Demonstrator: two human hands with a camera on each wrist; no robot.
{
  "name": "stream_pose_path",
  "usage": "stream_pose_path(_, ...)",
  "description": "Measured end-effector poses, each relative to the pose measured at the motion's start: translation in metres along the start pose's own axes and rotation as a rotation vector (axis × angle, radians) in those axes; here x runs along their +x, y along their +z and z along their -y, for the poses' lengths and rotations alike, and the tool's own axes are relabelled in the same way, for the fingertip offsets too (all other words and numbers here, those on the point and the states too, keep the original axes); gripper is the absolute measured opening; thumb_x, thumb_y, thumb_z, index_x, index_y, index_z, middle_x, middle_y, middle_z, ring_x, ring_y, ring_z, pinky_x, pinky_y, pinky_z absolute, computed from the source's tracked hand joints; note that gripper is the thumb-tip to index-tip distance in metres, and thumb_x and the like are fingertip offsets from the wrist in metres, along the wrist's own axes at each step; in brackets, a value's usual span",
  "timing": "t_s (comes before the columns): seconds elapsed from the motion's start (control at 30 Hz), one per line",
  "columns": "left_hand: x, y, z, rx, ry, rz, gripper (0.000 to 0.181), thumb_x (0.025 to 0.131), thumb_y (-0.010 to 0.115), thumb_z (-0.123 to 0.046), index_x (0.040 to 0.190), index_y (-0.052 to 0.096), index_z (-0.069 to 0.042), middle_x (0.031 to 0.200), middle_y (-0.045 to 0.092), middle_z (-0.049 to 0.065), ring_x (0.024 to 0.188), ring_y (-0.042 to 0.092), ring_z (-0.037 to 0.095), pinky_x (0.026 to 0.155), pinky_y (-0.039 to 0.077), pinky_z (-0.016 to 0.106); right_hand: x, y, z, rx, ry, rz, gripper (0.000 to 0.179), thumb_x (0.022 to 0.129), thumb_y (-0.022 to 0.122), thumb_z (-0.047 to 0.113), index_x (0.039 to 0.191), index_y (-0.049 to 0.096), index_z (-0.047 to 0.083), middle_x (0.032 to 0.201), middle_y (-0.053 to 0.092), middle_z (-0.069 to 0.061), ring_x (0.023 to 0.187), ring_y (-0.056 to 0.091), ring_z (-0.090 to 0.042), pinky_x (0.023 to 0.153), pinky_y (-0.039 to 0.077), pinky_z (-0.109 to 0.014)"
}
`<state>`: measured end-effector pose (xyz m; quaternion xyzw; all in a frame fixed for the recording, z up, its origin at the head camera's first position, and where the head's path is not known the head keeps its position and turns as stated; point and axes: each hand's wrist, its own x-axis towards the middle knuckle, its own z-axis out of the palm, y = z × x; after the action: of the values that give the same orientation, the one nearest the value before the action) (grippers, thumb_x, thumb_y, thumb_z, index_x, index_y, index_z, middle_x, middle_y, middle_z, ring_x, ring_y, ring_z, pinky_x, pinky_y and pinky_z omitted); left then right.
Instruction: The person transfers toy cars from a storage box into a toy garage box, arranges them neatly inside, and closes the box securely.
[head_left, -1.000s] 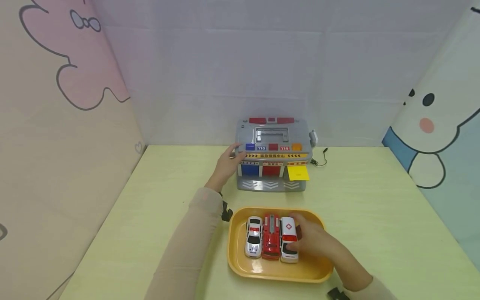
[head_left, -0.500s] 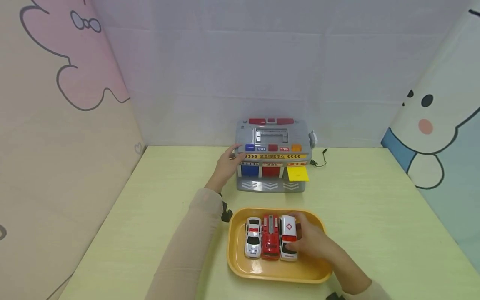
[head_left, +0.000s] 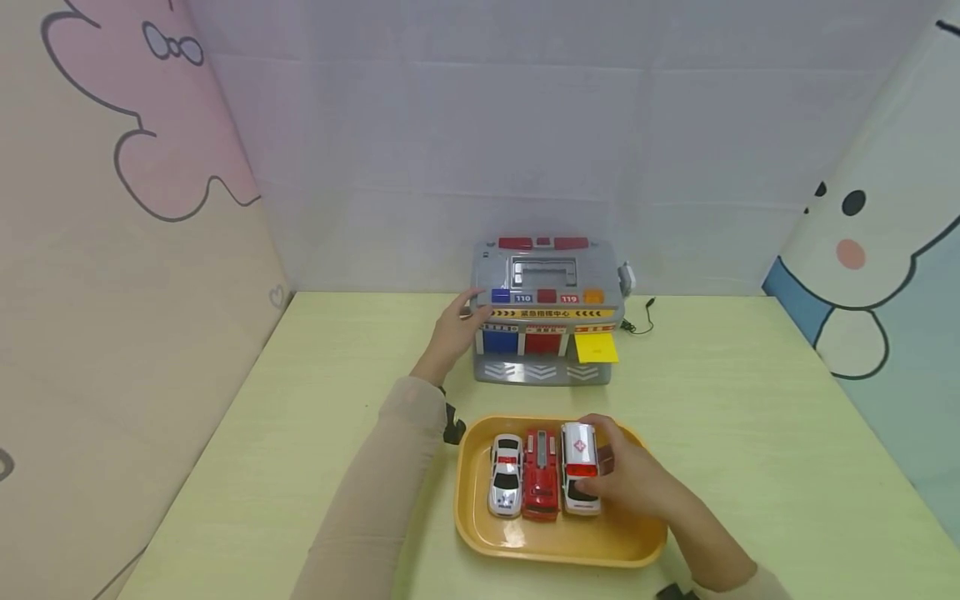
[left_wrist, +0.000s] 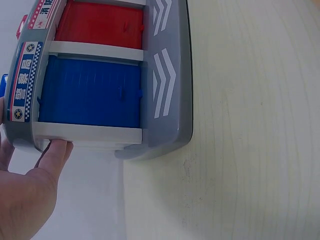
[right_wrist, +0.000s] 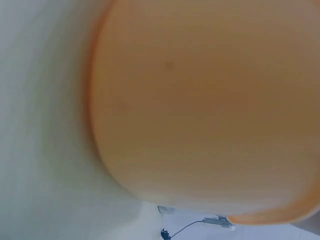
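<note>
A grey toy emergency station (head_left: pixel 543 267) with blue, red and yellow doors stands at the back; its yellow door (head_left: pixel 597 347) is swung up. My left hand (head_left: pixel 450 332) holds the station's left roof corner. In the left wrist view, fingers (left_wrist: pixel 56 155) touch the white post beside the blue door (left_wrist: pixel 92 90). My right hand (head_left: pixel 630 475) grips a white toy ambulance (head_left: pixel 580 450) by its sides, slightly raised in the yellow tray (head_left: pixel 555 552). Left of it lie a red toy fire truck (head_left: pixel 542 479) and a white toy police car (head_left: pixel 506 475). The ambulance's right side is hidden.
A grey-white piece (head_left: pixel 627 277) juts from the station's right side, with a thin black cable (head_left: pixel 641 325) on the pale table (head_left: pixel 750 433). Cloth walls with cartoon figures surround the table. The tray's wall (right_wrist: pixel 200 100) fills most of the right wrist view.
My right hand has lifted the ambulance a little, moving it slightly away from me and clear of the fire truck. The left hand and station stay put.
</note>
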<state>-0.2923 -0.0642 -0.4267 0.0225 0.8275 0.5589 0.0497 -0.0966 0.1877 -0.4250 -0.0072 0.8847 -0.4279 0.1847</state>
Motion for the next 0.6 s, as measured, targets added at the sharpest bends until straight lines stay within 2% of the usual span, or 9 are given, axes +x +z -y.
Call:
stream_pose_path(0.33, 0.002, 0.000, 0.003, -0.005, 0.012, -0.001, 0.052, 0.097, 0.057, -0.045, 0.145, 0.044, -0.029, 0.148, 0.042, 0.012, 0.131, 0.043, 0.033, 0.102, 0.042, 0.048, -0.001, -0.013, 0.002, 0.025, 0.022, 0.007, 0.083, 0.075, 0.085, 0.015, 0.142, 0.036, 0.019, 0.107, 0.060, -0.010, 0.089, 0.055, -0.023, 0.078, 0.053, -0.037)
stream_pose_path(0.6, -0.001, 0.001, 0.001, -0.010, 0.010, 0.004, 0.052, 0.098, 0.056, -0.044, 0.146, 0.043, -0.028, 0.148, 0.041, 0.013, 0.131, 0.044, 0.033, 0.101, 0.043, 0.049, -0.003, -0.019, 0.004, 0.047, 0.036, -0.002, 0.085, 0.075, 0.086, 0.019, 0.144, 0.036, 0.020, 0.113, 0.061, -0.012, 0.094, 0.057, -0.025, 0.084, 0.054, -0.044)
